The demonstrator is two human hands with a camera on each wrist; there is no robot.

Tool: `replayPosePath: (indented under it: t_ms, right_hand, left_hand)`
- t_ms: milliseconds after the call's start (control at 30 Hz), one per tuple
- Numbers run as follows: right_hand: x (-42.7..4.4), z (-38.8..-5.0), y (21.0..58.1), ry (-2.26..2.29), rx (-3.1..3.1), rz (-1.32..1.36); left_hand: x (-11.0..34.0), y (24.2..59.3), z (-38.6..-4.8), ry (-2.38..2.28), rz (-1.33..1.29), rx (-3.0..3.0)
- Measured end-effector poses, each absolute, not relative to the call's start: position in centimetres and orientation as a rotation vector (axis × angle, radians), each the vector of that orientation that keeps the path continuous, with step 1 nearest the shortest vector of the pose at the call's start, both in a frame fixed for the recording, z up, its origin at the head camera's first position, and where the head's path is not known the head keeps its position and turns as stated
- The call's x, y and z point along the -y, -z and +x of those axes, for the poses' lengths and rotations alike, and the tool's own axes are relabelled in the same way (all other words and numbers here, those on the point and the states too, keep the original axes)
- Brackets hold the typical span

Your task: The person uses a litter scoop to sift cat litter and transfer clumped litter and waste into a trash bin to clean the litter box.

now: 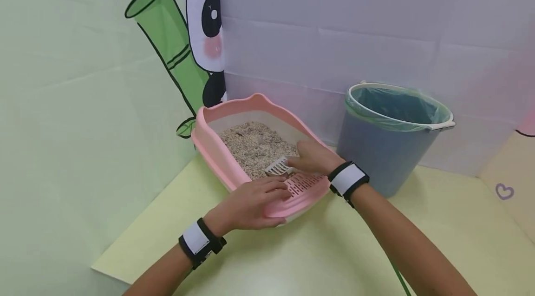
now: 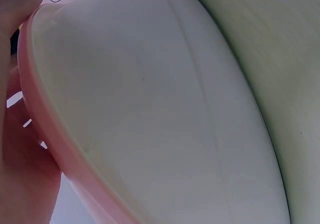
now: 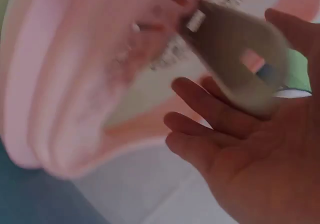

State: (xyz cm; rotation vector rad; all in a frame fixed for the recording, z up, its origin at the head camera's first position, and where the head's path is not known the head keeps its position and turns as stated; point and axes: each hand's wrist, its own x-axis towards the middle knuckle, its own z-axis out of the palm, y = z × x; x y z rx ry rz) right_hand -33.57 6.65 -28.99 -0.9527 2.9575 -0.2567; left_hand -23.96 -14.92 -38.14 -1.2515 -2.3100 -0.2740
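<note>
1. Saw a yellow worktop carrying both containers in front of a patterned backdrop.
2. Found the pink-and-white litter box on the worktop, slotted ledge at its near end.
3. Noted a blue-grey bin standing upright just right of the litter box, bag-lined and open at the top.
4. Saw litter spread unevenly inside the litter box, beyond the slotted ledge.
5. Checked both hands: found the left hand partly closed over the front rim, thumb at the outer edge; found the right hand loosely curled round the handle of the scoop.
6. Traced the scoop's slotted head to the litter's near edge, by the slotted ledge; could not tell of any load on it.
7. Judged the step in hand as sifting, left hand steadying the litter box.
8. Judged the next move to call for a level scoop and a gentle shake low over the litter, to avoid spilling grains.
</note>
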Motion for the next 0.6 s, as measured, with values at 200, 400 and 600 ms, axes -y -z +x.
replayPosePath:
  t_ms: [200, 400, 600]
  right_hand:
    - [-6.5, -34.5, 29.3, -0.004, -2.938, -0.869]
    - [-6.9, -35.6, 25.3, -0.227, -3.066, -0.835]
    - [-6.3, -36.6, 22.5, -0.748, -3.189, -0.907]
  left_hand:
    - [14.0, 37.9, -23.9, 0.229, -1.261, 2.282]
    - [13.8, 38.4, -23.8, 0.238, -1.250, 2.239]
    - [14.7, 39.5, -23.7, 0.231, -1.222, 2.238]
